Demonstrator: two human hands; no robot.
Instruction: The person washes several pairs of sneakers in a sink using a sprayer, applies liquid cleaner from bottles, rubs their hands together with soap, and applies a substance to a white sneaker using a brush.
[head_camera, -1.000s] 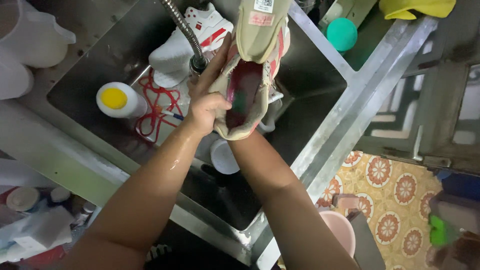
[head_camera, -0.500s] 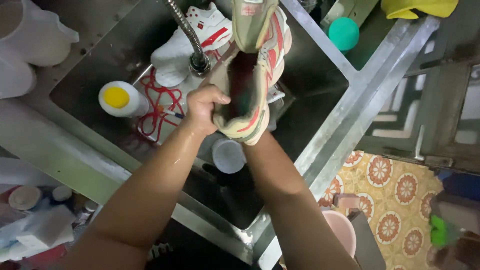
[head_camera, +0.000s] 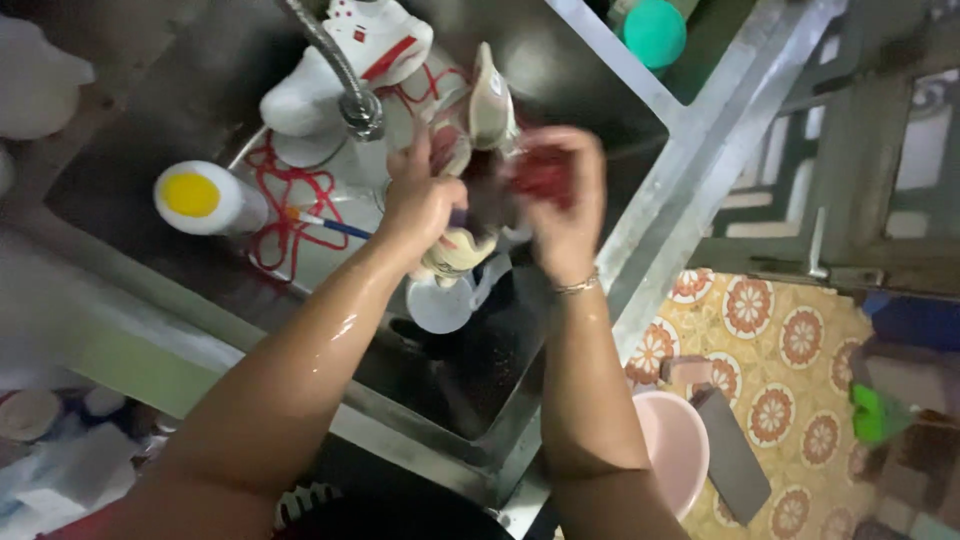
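Hands work a wet beige sneaker (head_camera: 478, 160) over a steel sink (head_camera: 640, 215), just below the faucet nozzle (head_camera: 361, 112). The left hand (head_camera: 420, 195) is clenched around the shoe's side at about 9 o'clock of it, fingers wrapped over the upper. The right hand (head_camera: 560, 200), at 3 o'clock of the shoe, is closed on something dark red (head_camera: 542, 172), most likely the shoe's insole or lining, though blur makes it hard to say which.

To do this step well, the left grip should, by the look of it, stay firm near the shoe's opening so the shoe does not twist, while the right hand draws the red piece out evenly and keeps the work above the basin so runoff falls inside.

A white sneaker with red trim (head_camera: 355, 50) lies at 12 o'clock in the basin, with loose red laces (head_camera: 290, 195) at 9 o'clock beside a white bottle with a yellow cap (head_camera: 205, 197) and a blue-handled brush (head_camera: 325, 224). A small white cup (head_camera: 445, 300) sits beneath the hands at 6 o'clock. A teal ball-like object (head_camera: 655, 32) rests on the ledge at 1 o'clock, and a pink basin (head_camera: 675, 450) stands on the patterned floor at 5 o'clock.

Compared with half a second earlier, the shoe is lower and turned, its sole edge now pointing up; the right hand, then hidden under the shoe, has come up at its side clutching the red piece.
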